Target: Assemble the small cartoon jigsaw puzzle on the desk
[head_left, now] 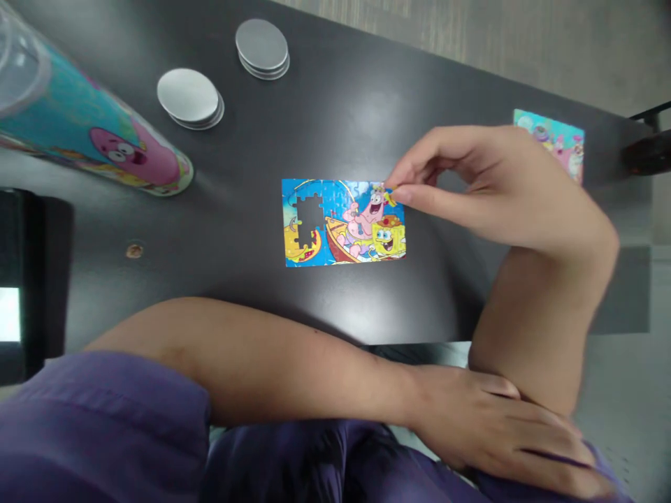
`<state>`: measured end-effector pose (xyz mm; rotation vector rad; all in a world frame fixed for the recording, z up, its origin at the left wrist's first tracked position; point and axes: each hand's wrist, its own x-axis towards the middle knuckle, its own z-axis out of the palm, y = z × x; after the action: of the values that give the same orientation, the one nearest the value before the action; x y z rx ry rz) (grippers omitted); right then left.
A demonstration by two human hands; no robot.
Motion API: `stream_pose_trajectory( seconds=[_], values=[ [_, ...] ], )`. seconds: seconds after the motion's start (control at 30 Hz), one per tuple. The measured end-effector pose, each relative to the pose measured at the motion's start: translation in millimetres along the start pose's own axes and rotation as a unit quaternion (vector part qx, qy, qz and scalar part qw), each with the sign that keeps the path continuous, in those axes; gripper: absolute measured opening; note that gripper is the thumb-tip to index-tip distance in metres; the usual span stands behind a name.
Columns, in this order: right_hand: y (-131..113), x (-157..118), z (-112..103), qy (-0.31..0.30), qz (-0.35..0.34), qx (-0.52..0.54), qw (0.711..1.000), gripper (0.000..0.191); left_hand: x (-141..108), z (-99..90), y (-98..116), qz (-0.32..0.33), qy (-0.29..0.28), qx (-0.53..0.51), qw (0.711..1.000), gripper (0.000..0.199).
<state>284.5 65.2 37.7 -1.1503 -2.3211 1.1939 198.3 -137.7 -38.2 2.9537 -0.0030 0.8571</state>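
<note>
A cartoon jigsaw puzzle (340,255) lies flat on the dark table, with an irregular gap in its left part where the table shows through. Over the puzzle's upper right corner, the thumb and forefinger of my right hand (401,187) pinch a small yellowish puzzle piece (390,197), mostly hidden by the fingertips. My left hand (503,423) lies flat across my right arm near the elbow, fingers slightly apart, below the table's near edge, holding nothing.
Two stacks of round silver discs (187,95) (262,45) stand at the back left. A tall cartoon-printed tube (105,133) is at the left, beside a black device (31,279). Behind my right wrist lies a cartoon card (575,150). A dark object (647,154) is at far right.
</note>
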Motion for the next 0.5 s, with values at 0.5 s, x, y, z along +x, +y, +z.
stream_pose_trajectory(
  seconds=[0.5],
  values=[
    [-8, 28, 78, -0.034, -0.016, 0.187, 0.982, 0.019, 12, -27.7, -10, 0.041, -0.144, 0.074, 0.986, 0.1]
  ],
)
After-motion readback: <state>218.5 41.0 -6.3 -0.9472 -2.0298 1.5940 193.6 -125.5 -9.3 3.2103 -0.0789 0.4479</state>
